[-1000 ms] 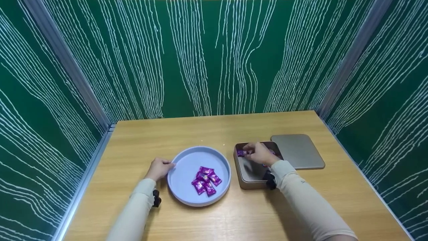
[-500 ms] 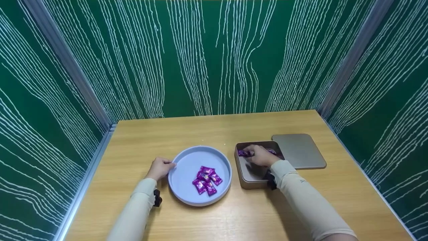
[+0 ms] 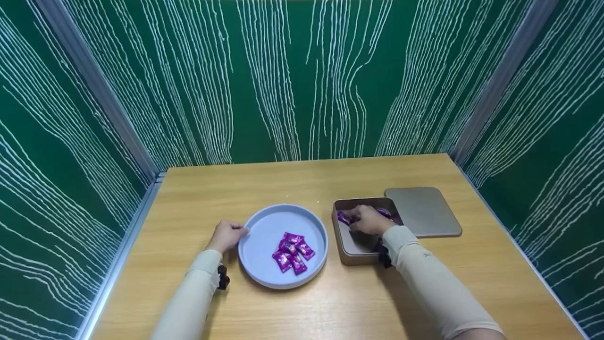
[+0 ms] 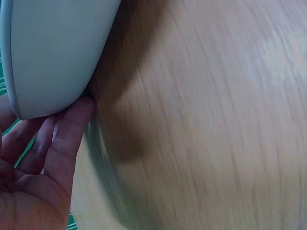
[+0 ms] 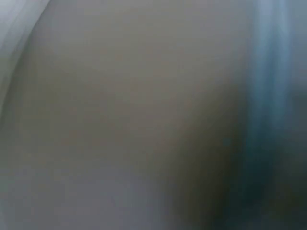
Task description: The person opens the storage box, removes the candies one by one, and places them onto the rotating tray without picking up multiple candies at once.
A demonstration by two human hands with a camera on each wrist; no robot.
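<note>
In the head view my left hand (image 3: 227, 236) pinches the left rim of a round, pale lavender plate (image 3: 259, 250), thumb over the edge. The left wrist view shows the fingers (image 4: 67, 139) curled beneath the plate's outer wall (image 4: 53, 52). Several purple wrapped candies (image 3: 289, 249) lie clustered on the plate, right of its middle. My right hand (image 3: 370, 221) reaches down into a square brown metal tin (image 3: 361, 259), pinching a purple wrapped candy (image 3: 343, 217) by the left wall. Its fingertips are partly hidden. More purple candy (image 3: 383, 213) shows behind this hand.
A flat, square metal lid (image 3: 427, 212) lies on the wooden table (image 3: 292, 311), against the tin's right side. Green walls with white streaks enclose the table. The right wrist view is too close and blurred to read.
My right hand has dipped slightly deeper into the tin, and the candy at its fingertips has tilted. The left hand stays at the plate's rim.
</note>
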